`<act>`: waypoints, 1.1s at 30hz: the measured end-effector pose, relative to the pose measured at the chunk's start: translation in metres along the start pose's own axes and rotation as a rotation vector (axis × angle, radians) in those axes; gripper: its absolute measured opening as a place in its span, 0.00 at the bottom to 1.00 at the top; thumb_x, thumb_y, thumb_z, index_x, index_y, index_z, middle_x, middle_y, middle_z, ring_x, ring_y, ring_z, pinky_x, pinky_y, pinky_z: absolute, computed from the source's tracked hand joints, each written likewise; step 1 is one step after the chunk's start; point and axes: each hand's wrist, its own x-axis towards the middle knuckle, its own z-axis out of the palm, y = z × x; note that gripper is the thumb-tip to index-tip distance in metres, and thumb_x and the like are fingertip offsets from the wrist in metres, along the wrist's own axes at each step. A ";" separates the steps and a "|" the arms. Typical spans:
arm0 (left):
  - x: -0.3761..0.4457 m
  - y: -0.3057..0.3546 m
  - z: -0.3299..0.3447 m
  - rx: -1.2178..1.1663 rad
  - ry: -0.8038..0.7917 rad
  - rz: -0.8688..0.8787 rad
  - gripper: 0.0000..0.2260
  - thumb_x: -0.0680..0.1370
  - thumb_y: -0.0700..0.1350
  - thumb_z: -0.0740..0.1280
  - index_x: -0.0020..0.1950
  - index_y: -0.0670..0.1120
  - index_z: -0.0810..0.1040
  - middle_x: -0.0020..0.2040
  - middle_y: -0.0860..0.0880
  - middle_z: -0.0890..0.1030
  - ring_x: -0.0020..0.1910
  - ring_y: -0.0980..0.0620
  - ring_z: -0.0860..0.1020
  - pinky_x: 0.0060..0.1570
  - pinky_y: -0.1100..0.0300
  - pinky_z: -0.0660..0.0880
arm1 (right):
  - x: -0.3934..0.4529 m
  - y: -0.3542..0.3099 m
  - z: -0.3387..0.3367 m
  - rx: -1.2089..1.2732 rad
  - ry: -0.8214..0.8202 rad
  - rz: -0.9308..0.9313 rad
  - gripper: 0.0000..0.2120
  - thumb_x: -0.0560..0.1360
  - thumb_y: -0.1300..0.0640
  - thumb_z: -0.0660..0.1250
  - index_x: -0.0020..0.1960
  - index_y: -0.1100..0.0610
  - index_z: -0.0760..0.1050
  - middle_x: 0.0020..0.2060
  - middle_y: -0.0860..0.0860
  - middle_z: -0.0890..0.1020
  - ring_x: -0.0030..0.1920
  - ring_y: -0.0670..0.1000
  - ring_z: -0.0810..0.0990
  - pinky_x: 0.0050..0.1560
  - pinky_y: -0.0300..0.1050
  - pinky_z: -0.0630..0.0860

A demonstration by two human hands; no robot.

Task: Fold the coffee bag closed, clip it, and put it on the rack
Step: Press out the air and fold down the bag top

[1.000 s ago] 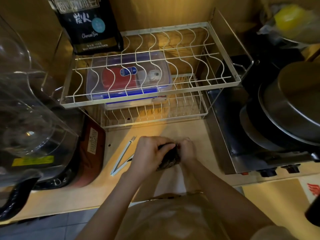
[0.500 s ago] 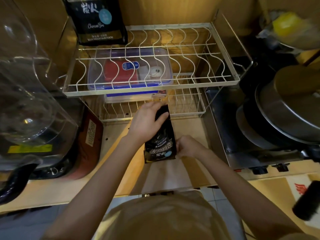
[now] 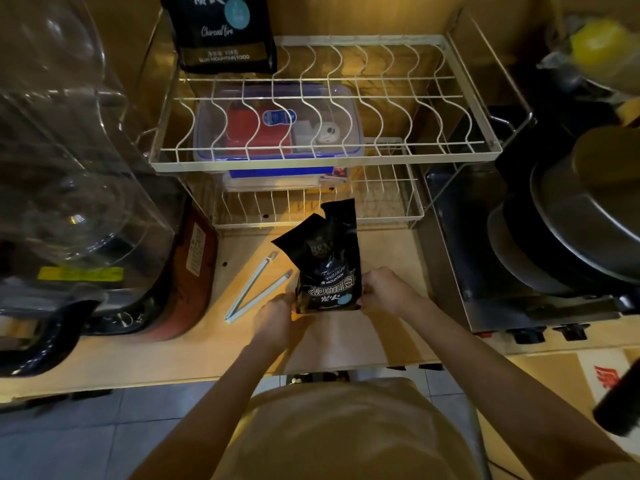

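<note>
A black coffee bag stands upright on the wooden counter, its top unfolded and splayed open. My left hand grips its lower left corner and my right hand grips its lower right corner. A pale blue clip lies open in a V on the counter just left of the bag. The white wire rack stands behind the bag, with an upper and a lower tier.
A second black coffee bag stands on the rack's upper tier at the back left. A clear box sits under that tier. A glass appliance fills the left side. Pots on a stove crowd the right.
The bag was bunched between both hands a second ago. It was then stood up and straightened, and my left hand has come down from its top to its lower left corner.
</note>
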 end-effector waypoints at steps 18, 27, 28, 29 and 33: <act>0.002 0.007 -0.022 -0.001 0.004 0.304 0.07 0.73 0.43 0.67 0.38 0.42 0.73 0.42 0.40 0.78 0.42 0.42 0.76 0.40 0.56 0.67 | -0.054 -0.103 -0.070 -0.467 0.053 -0.539 0.12 0.74 0.63 0.62 0.55 0.55 0.77 0.54 0.51 0.81 0.52 0.53 0.79 0.48 0.52 0.77; 0.003 0.015 -0.031 0.069 0.026 0.356 0.07 0.73 0.43 0.66 0.38 0.40 0.73 0.42 0.41 0.79 0.43 0.43 0.76 0.41 0.54 0.71 | -0.022 -0.117 -0.065 -1.164 -0.069 -0.568 0.09 0.73 0.70 0.59 0.48 0.63 0.76 0.52 0.56 0.78 0.46 0.58 0.80 0.36 0.50 0.76; 0.003 0.015 -0.031 0.078 0.030 0.360 0.07 0.73 0.43 0.66 0.39 0.40 0.73 0.43 0.41 0.79 0.44 0.43 0.76 0.42 0.53 0.71 | -0.021 -0.115 -0.066 -1.168 -0.067 -0.605 0.09 0.73 0.70 0.60 0.48 0.63 0.76 0.52 0.56 0.78 0.47 0.58 0.79 0.38 0.50 0.77; 0.002 0.015 -0.030 0.087 0.028 0.362 0.06 0.73 0.43 0.66 0.40 0.40 0.74 0.44 0.41 0.79 0.44 0.43 0.77 0.44 0.53 0.72 | -0.019 -0.113 -0.069 -1.154 -0.061 -0.638 0.08 0.73 0.69 0.60 0.48 0.63 0.76 0.52 0.56 0.79 0.49 0.58 0.79 0.40 0.51 0.78; -0.001 0.011 -0.026 0.070 0.018 0.357 0.07 0.74 0.43 0.65 0.41 0.39 0.74 0.44 0.41 0.80 0.45 0.43 0.77 0.42 0.55 0.69 | -0.012 -0.109 -0.085 -0.947 0.037 -0.675 0.06 0.74 0.64 0.61 0.48 0.61 0.76 0.47 0.55 0.80 0.45 0.57 0.80 0.42 0.54 0.78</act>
